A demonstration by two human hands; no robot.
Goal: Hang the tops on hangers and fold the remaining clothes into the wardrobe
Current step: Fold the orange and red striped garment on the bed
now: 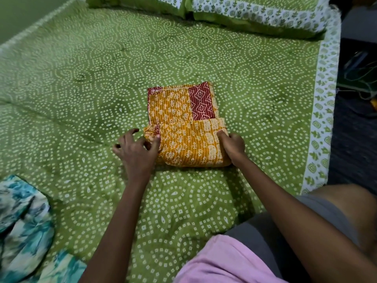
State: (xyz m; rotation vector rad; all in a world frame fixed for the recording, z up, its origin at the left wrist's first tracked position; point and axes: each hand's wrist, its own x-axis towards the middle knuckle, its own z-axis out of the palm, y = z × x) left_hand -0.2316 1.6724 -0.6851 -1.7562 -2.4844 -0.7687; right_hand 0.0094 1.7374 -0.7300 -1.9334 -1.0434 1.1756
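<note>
Two hands work at a folded cloth (183, 127) that lies near the middle of the bed (81, 88). It is mustard-yellow with a white leaf print and has a dark red panel at its far right corner. Its near part is turned up over the rest in a thick fold, and the far part lies flat on the green bedspread. The left hand (135, 150) sits at the left end of that fold, thumb tip pinching the bunched corner, while the other fingers spread out curled above the bedspread and touch nothing. The right hand (232, 145) grasps the right end of the fold, thumb on top of the fabric and the fingers tucked round the edge, where they are hidden. Both forearms reach in from the lower edge of the view. At the lower left corner a teal and white floral garment (22, 225) lies crumpled on the bed, well apart from the folded cloth. Two pillows (255, 15) in matching green and white print lie along the far edge. Pink fabric (222, 262) shows at the bottom, close to the person's body.
</note>
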